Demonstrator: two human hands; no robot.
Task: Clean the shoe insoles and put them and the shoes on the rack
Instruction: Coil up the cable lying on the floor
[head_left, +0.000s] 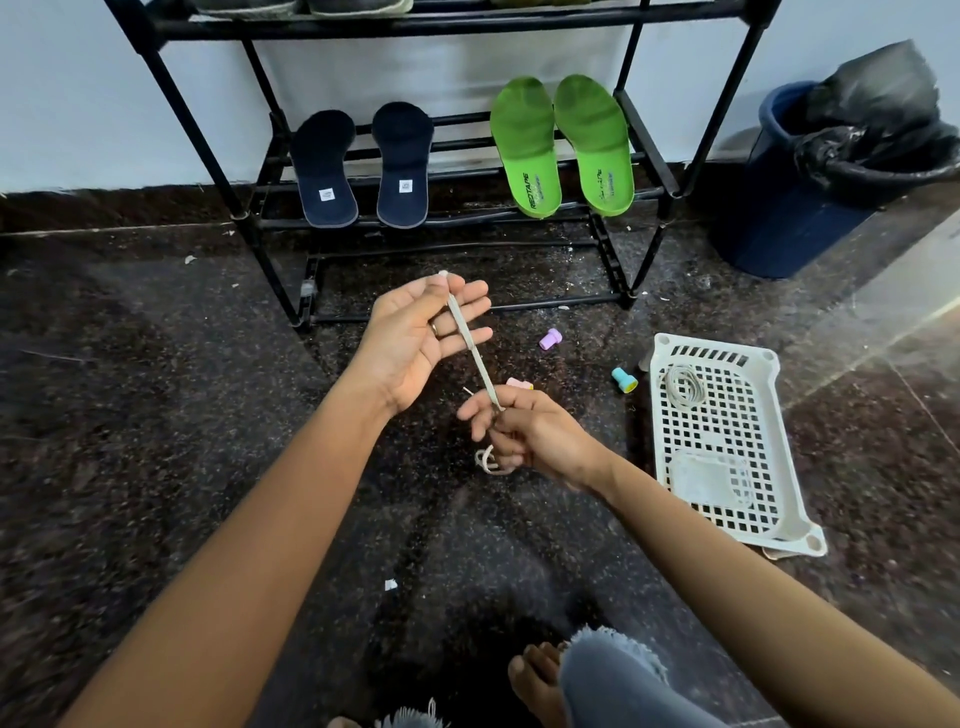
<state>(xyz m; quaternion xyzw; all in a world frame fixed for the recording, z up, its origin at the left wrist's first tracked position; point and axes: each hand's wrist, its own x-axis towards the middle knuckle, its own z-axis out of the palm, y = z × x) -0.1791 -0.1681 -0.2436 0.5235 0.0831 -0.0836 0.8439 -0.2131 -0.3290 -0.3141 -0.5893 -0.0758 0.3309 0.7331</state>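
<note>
A beige shoelace is stretched taut between my hands above the dark floor. My left hand is palm up with straight fingers, and the lace lies across them with its tip past the fingertips. Lower down, my right hand pinches the lace, and the rest hangs below it in a small loop. On the black rack, two navy insoles and two green insoles lean on the lower bars. Grey shoes show on the upper shelf at the top edge.
A white perforated basket lies on the floor to the right, holding a coiled lace. A blue bin with a black bag stands at the far right. Small pink and teal caps lie on the floor. My foot is at the bottom.
</note>
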